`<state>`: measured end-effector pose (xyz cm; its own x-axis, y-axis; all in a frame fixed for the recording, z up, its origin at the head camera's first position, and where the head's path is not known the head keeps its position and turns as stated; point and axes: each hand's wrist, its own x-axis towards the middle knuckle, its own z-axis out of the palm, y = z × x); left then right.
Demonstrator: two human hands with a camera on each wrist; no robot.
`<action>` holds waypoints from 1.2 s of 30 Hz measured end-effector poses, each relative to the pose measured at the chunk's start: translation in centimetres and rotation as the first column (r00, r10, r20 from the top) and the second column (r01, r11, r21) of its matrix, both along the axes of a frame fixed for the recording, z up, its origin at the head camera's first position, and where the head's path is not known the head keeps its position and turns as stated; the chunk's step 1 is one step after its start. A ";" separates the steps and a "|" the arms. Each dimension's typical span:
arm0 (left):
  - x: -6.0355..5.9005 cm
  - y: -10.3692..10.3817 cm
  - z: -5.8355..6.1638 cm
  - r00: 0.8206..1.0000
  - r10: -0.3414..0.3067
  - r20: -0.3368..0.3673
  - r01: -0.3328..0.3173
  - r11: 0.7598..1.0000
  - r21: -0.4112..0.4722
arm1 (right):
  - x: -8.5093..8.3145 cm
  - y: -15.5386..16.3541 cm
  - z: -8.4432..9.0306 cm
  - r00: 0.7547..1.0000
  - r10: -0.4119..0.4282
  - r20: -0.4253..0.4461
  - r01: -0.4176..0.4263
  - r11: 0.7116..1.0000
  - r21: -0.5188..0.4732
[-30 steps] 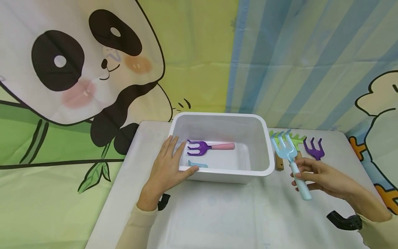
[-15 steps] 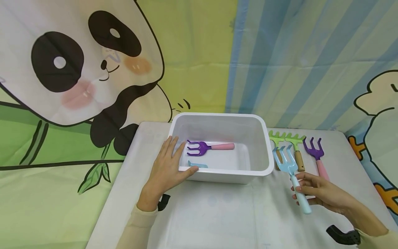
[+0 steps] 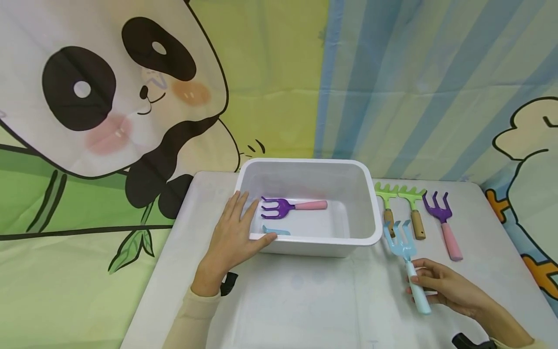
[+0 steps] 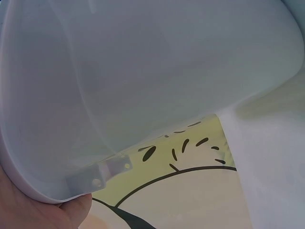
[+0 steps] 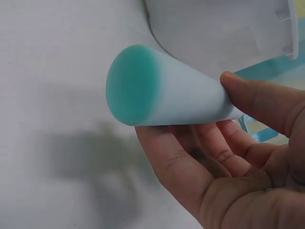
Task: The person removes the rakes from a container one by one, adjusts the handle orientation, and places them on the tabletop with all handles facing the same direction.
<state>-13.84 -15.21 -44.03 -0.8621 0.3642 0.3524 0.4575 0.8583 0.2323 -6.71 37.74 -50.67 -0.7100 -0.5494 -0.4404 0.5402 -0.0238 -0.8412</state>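
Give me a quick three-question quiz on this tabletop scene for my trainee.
1. True or false: the right hand grips the light blue plastic fork by its handle.
2. Which tool lies wholly visible inside the white plastic tub? A. green rake B. purple fork with pink handle C. scissors
3. Fill in: the left hand rests on the tub's ____ rim.

Key: 1 true; 2 B; 3 left.

Bright, even light; soft shadows; blurred close-up wrist views.
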 end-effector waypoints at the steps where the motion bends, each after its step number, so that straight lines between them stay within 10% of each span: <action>1: 0.0 0.0 0.0 1.000 0.003 0.001 -0.003 1.000 -0.003 | 0.1 -0.1 -0.3 1.000 -0.007 0.011 0.007 1.000 -0.003; 36: 0.0 0.0 0.0 1.000 0.000 0.010 0.000 1.000 0.006 | 1.5 -1.4 -3.0 0.986 -0.069 0.150 0.074 0.997 -0.027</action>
<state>-13.82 -15.17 -44.01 -0.8657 0.3618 0.3460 0.4550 0.8569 0.2424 -5.25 36.34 -53.62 -0.6760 -0.5149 -0.5271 0.6551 -0.0926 -0.7498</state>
